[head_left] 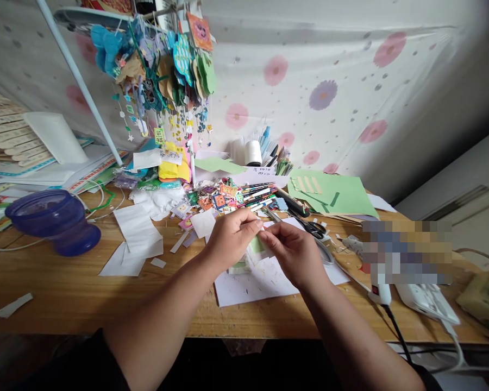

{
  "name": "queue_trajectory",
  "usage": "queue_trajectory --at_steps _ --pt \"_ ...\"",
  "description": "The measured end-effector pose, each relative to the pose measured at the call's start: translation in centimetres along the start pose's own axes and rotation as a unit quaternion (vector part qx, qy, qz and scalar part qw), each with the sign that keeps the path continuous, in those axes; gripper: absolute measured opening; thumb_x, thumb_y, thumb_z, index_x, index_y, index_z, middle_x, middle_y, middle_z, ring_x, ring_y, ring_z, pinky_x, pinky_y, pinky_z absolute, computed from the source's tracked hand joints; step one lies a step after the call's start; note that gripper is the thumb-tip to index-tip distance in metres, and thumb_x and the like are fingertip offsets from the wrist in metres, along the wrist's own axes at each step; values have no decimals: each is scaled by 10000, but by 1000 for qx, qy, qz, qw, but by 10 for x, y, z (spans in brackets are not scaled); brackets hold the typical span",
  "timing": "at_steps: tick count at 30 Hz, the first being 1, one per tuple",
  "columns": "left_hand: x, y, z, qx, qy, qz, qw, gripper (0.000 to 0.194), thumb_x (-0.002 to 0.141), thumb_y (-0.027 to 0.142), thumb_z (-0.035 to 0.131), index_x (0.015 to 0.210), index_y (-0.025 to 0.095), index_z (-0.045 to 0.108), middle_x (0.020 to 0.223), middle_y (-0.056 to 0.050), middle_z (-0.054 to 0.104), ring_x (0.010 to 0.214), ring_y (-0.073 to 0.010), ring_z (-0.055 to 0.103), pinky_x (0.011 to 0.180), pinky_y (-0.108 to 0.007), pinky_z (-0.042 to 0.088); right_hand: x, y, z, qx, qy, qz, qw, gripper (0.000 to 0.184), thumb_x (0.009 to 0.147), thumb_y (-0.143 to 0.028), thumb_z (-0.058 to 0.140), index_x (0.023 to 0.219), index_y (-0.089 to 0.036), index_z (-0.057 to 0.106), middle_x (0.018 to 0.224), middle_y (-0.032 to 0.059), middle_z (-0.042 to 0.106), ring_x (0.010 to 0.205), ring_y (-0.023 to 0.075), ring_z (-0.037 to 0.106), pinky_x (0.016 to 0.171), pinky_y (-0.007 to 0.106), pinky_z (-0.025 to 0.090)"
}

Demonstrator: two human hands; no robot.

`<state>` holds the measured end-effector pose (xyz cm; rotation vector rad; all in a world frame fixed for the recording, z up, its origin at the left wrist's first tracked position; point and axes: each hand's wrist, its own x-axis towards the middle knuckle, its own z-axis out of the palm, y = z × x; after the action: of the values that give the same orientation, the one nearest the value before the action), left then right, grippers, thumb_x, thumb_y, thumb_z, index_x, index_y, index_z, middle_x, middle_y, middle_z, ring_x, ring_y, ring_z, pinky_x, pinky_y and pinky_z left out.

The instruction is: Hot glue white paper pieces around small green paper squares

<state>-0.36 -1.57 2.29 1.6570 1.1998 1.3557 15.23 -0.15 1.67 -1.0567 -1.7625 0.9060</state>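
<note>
My left hand (233,239) and my right hand (296,254) meet above the middle of the table, each closed in a pinch. Between their fingertips is a small green-and-white paper piece (257,246), its upper edge partly hidden by the thumbs. Below it, another small green-and-white piece (239,266) lies on a white sheet of paper (248,290) dotted with dark specks. Just beyond my right hand rest black-handled scissors (315,229).
A blue plastic bowl (51,222) stands at left near white paper scraps (136,231). Colourful cutouts (222,198), pens (258,194) and green card (346,193) lie behind the hands. Paper ornaments (183,60) hang above. A white power strip (426,301) and cables occupy the right.
</note>
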Motion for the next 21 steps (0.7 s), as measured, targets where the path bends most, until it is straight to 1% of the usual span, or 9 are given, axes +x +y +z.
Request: queue_trajectory --at_steps 3,5,7,10,12,15,18,21 --pt "0 -1 0 -3 6 1 1000 227 869 341 530 711 178 545 646 37 495 638 -116 444 608 -250 338 -1 4 -3 54 -33 10 998 408 807 -547 632 668 -167 586 569 -29 495 524 103 419 495 235 343" --pt "1 -1 -1 -15 15 1 1000 242 871 349 528 698 180 523 634 45 467 625 -111 421 599 -247 330 -1 7 -5 100 -60 23 993 401 840 -536 602 675 -172 584 579 -26 515 542 111 468 520 239 392" --pt "1 -2 -1 -30 23 -4 999 256 869 354 529 681 182 503 626 49 440 615 -108 399 589 -246 321 -2 8 -5 119 -74 38 989 380 825 -525 629 682 -174 593 592 -16 557 560 126 525 546 253 437" --pt "3 -3 -1 -52 29 -27 998 263 859 362 532 671 181 499 622 48 415 614 -111 381 578 -251 307 -2 8 -5 100 -67 36 992 344 772 -495 694 690 -173 603 583 -13 588 540 128 544 540 256 445" --pt "4 -4 -1 -70 25 -45 996 268 844 366 538 656 180 493 616 47 400 610 -112 372 572 -254 295 -1 7 -6 75 -66 21 995 349 786 -494 675 675 -174 591 562 -14 582 520 121 527 529 252 434" --pt "6 -4 -4 -85 -10 -73 994 264 796 363 572 629 179 483 603 49 391 593 -108 361 562 -254 282 1 8 -10 41 -80 14 996 373 802 -513 644 660 -174 582 555 -10 579 512 118 516 513 247 426" --pt "7 -4 -6 -67 -40 -84 993 275 751 357 608 599 178 466 586 52 384 577 -102 352 549 -249 270 2 8 -15 31 -94 25 995 404 781 -544 654 637 -172 588 545 -10 574 500 117 511 497 243 422" --pt "7 -8 -4 -57 -28 -86 994 296 750 365 611 583 178 454 574 54 381 562 -97 349 532 -241 270 1 8 -18 59 -89 53 993 425 778 -576 640 671 -166 622 561 5 603 533 135 563 535 259 469"
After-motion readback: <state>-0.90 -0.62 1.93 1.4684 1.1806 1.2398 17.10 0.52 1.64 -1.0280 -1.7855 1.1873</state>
